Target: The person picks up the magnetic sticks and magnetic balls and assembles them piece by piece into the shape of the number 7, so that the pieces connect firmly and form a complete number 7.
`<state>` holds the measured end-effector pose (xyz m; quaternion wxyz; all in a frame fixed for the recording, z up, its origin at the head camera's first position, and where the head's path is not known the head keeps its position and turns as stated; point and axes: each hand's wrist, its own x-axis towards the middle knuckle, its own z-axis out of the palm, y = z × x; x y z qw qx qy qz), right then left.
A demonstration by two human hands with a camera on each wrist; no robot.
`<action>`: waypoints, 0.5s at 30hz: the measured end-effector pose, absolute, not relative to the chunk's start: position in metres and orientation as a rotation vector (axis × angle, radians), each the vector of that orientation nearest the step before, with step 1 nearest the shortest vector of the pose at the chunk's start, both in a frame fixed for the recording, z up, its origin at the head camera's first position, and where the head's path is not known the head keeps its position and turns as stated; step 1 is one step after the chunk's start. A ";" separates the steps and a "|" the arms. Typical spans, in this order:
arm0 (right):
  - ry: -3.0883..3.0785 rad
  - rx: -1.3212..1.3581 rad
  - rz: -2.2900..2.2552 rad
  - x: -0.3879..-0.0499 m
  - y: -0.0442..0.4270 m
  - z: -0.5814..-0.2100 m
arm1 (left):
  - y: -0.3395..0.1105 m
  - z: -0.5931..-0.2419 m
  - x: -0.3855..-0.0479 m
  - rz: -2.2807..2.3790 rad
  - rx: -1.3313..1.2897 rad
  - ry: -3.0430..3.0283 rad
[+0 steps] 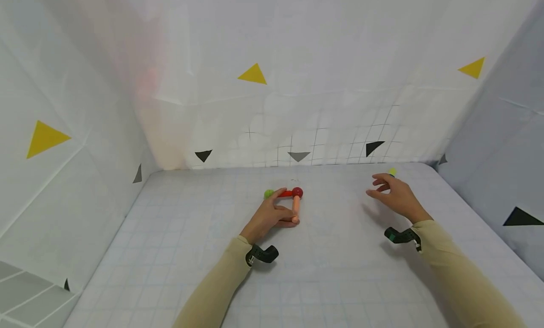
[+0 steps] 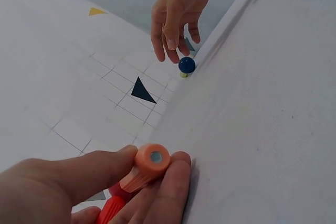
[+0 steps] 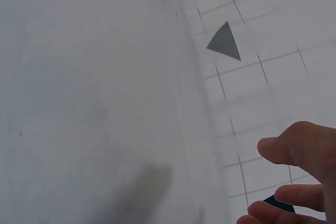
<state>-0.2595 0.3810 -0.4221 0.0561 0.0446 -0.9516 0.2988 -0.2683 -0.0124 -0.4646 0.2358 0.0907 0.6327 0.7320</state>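
Note:
My left hand (image 1: 267, 215) pinches an orange magnetic rod (image 1: 296, 206) between thumb and fingers; in the left wrist view, the round end of the orange rod (image 2: 152, 161) shows a metallic disc. At its far end the rod meets a dark red ball (image 1: 297, 192). A red rod (image 1: 285, 194) runs left from that ball towards a light green ball (image 1: 269, 194), partly covered by my index finger. Over at the right, my right hand (image 1: 398, 195) hovers with fingers loosely bent, holding nothing. Near its fingertips stands a blue ball (image 2: 187, 65) with a yellow-green piece (image 2: 184, 75) beside it.
A white grid-marked tabletop (image 1: 331, 271) lies under both hands. White sheet walls with yellow and black triangles rise behind it and at both sides. Each wrist wears a dark camera mount, such as the left mount (image 1: 264, 254).

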 end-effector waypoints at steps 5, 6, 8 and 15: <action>-2.863 0.106 0.881 -0.265 0.398 -0.421 | -0.013 -0.466 -0.268 1.999 0.244 1.739; -2.855 0.103 0.880 -0.266 0.401 -0.421 | -0.012 -0.466 -0.268 2.000 0.243 1.738; -2.840 0.101 0.877 -0.269 0.406 -0.422 | -0.012 -0.466 -0.269 2.011 0.238 1.733; -2.842 0.032 0.832 -0.279 0.421 -0.428 | -0.011 -0.466 -0.269 2.047 0.229 1.703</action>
